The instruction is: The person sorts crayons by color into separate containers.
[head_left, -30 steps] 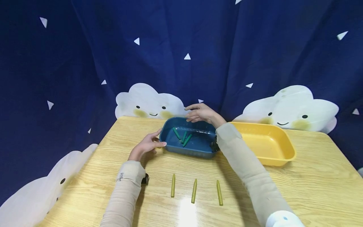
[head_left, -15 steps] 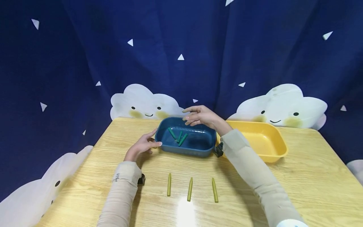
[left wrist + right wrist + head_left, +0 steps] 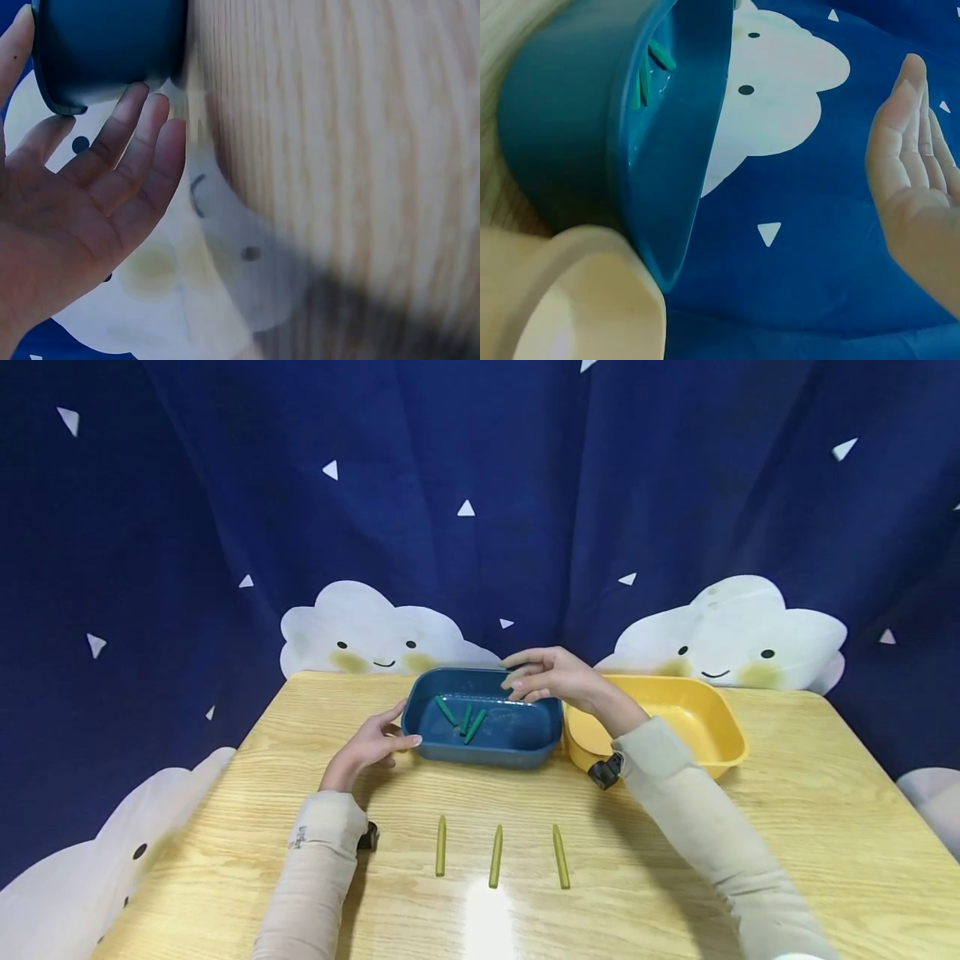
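A dark blue plastic bin stands at the back of the table with three green crayons lying in its left half. My left hand is at the bin's left end, its fingertips right at the rim and wall. In the left wrist view its fingers are loosely extended beside the bin. Over the bin's back right part hovers my right hand, fingers relaxed and holding nothing. The right wrist view shows that hand's palm raised above the bin. Three yellow crayons lie spaced in a row nearer the front.
A yellow plastic bin stands right beside the blue one, partly behind my right forearm. The wooden table ends at the back against a dark blue curtain printed with clouds and triangles. Small black cameras sit on my wrists.
My right hand has drifted slightly right and down over the blue bin. The view has shifted a little to the right. The left hand stays at the bin's end; the crayons lie as before.
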A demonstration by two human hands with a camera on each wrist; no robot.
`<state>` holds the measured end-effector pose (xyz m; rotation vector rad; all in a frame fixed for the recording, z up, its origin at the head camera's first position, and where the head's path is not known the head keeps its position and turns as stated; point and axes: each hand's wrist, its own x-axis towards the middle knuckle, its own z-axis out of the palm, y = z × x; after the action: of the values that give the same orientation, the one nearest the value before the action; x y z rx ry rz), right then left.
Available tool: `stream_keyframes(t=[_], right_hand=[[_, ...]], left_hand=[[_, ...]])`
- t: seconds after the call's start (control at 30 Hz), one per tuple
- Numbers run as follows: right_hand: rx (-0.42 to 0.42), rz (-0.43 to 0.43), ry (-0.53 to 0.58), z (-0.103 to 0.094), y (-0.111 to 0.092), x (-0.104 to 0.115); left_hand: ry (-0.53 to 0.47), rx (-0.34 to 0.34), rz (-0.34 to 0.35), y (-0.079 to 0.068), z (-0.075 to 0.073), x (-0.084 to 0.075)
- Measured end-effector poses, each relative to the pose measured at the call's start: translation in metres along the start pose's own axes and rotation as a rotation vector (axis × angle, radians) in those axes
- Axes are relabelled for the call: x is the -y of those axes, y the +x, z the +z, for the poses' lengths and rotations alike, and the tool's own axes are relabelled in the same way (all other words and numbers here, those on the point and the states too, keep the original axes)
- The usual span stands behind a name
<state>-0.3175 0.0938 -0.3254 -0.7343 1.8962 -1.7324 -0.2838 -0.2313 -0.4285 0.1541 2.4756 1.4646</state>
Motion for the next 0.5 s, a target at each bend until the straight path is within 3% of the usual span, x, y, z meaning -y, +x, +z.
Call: stream_keyframes(t=[0.23, 0.5], right_hand=[[-0.009, -0.045, -0.007, -0.011, -0.024, -0.001], [-0.054, -0.053, -0.005, -0.024, -0.054, -0.003]], left_hand=[[0.013, -0.013, 0.015, -0.002, 0.005, -0.005], [0.036, -0.020, 0.081, -0.007, 0.006, -0.005]])
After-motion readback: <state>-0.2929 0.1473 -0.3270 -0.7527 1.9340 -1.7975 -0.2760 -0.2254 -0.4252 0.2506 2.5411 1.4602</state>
